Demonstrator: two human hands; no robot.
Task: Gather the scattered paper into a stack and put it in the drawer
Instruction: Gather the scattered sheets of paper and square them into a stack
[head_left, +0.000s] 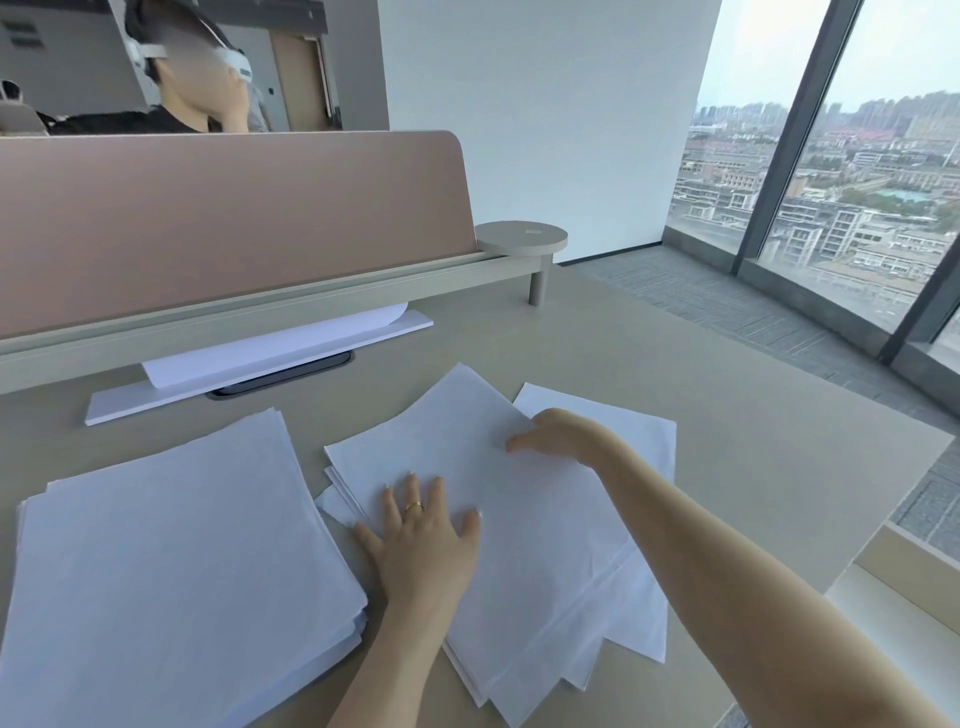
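A loose, fanned pile of white paper sheets (540, 561) lies on the beige desk in front of me, corners sticking out at different angles. My left hand (421, 540) presses flat on the pile's left part, fingers spread, a ring on one finger. My right hand (558, 434) rests on the pile's far right edge, fingers curled over the top sheets where they lift slightly. A thick, fairly even stack of white paper (166, 561) sits to the left of the pile, untouched. No drawer is in view.
A pink desk divider (234, 218) runs along the back, with more sheets (270, 345) tucked under its rail on a white board (119, 402). A small round shelf (522, 238) stands at the divider's end. A person sits behind it. The desk edge (883, 525) falls off at right.
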